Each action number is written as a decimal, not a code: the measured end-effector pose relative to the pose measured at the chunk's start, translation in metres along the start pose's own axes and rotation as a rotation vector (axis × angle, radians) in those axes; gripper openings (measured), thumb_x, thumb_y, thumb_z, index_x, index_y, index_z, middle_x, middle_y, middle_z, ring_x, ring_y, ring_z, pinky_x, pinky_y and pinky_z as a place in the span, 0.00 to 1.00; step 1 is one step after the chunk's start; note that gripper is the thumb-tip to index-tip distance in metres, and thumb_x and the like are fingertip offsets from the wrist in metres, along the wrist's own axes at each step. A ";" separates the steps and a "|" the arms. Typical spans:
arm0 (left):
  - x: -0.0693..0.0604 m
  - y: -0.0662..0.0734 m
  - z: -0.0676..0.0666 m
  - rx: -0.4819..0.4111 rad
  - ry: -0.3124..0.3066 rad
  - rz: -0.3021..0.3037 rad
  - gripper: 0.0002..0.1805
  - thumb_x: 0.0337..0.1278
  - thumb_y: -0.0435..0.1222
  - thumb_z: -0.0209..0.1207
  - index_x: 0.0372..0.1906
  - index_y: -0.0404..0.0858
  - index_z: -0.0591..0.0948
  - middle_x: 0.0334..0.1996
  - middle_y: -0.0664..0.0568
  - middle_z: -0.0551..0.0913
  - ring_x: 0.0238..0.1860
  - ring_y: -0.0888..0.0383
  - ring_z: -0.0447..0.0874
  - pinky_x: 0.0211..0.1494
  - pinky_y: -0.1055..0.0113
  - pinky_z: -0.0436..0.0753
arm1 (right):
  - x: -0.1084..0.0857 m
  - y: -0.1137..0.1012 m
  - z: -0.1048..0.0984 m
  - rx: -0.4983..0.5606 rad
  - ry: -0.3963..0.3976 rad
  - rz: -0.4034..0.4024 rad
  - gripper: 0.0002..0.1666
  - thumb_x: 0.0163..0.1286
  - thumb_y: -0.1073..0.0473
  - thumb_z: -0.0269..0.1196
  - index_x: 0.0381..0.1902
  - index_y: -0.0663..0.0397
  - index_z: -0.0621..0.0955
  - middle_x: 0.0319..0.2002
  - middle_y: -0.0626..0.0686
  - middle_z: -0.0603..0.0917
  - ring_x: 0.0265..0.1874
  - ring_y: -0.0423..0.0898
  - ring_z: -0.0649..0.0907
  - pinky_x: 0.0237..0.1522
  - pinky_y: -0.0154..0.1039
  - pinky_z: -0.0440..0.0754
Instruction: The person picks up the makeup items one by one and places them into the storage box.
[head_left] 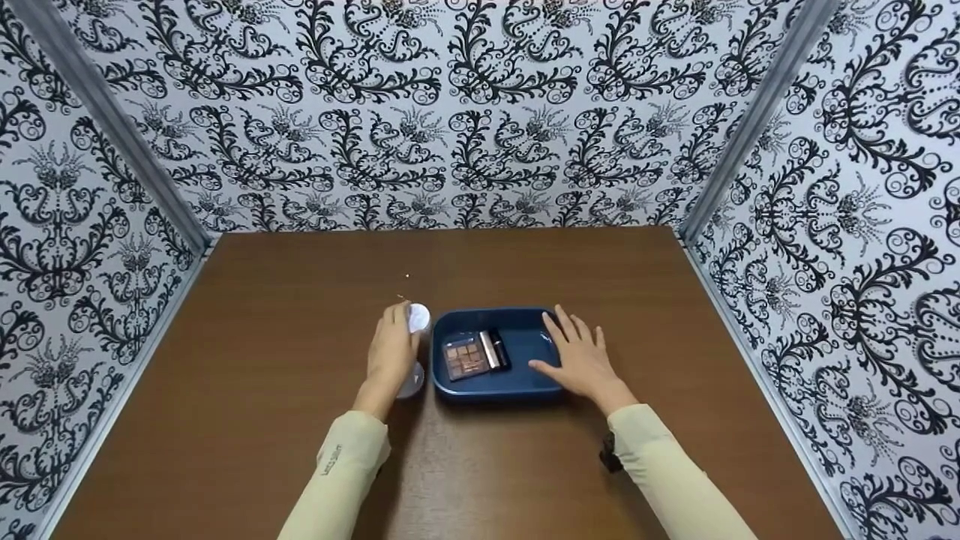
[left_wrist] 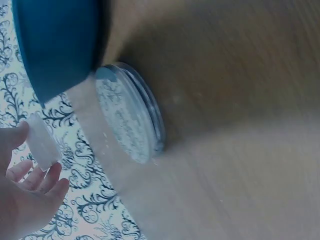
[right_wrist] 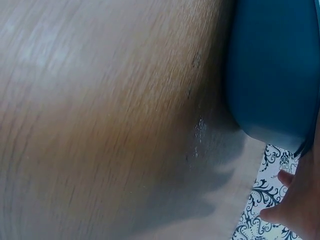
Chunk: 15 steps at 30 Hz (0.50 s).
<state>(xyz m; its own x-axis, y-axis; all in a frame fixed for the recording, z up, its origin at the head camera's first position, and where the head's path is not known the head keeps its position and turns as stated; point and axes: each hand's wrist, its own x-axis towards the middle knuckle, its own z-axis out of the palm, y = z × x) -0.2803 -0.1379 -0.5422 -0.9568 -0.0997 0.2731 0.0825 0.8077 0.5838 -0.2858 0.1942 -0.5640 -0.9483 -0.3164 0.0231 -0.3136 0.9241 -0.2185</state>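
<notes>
My left hand [head_left: 390,346] pinches a small white round container [head_left: 420,319] beside the tray's left wall. In the left wrist view the thumb and fingers hold this short white cylinder [left_wrist: 44,142] by its sides. Under that wrist, a round compact [left_wrist: 127,115] with a shiny, reflective lid lies on the table. It is partly hidden in the head view. With fingers spread, my right hand [head_left: 585,360] touches the right rim of the blue tray [head_left: 495,395]. Inside the tray lie an eyeshadow palette [head_left: 465,358], a silver tube [head_left: 489,351] and a black tube [head_left: 501,349].
The brown wooden table [head_left: 300,300] extends around the tray on all sides. Patterned black-and-white walls [head_left: 450,112] enclose it at the back, left and right. Tiny bright specks lie behind the left hand.
</notes>
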 end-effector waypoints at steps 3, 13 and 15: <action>-0.001 0.007 0.000 0.008 -0.004 0.023 0.29 0.60 0.33 0.64 0.65 0.33 0.71 0.62 0.37 0.74 0.62 0.39 0.75 0.64 0.47 0.76 | 0.000 0.000 0.000 -0.009 0.009 -0.003 0.56 0.64 0.22 0.53 0.81 0.39 0.50 0.82 0.52 0.45 0.79 0.61 0.53 0.72 0.74 0.44; -0.003 0.029 0.007 0.002 -0.033 0.074 0.29 0.62 0.38 0.64 0.65 0.35 0.71 0.61 0.39 0.75 0.61 0.41 0.76 0.63 0.48 0.77 | -0.001 -0.001 -0.001 -0.015 0.027 -0.018 0.57 0.63 0.21 0.52 0.81 0.39 0.51 0.82 0.53 0.46 0.80 0.60 0.51 0.71 0.76 0.37; -0.004 0.033 0.008 0.006 -0.036 0.081 0.29 0.61 0.39 0.64 0.65 0.36 0.71 0.61 0.40 0.76 0.61 0.41 0.76 0.63 0.48 0.77 | -0.001 -0.001 -0.001 -0.014 0.023 -0.018 0.57 0.63 0.20 0.51 0.81 0.39 0.51 0.82 0.53 0.46 0.80 0.61 0.50 0.71 0.76 0.36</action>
<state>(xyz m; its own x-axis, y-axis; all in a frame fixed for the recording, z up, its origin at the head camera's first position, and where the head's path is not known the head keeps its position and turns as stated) -0.2758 -0.1060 -0.5299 -0.9565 -0.0133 0.2916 0.1583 0.8157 0.5564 -0.2846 0.1939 -0.5628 -0.9433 -0.3281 0.0495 -0.3311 0.9212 -0.2043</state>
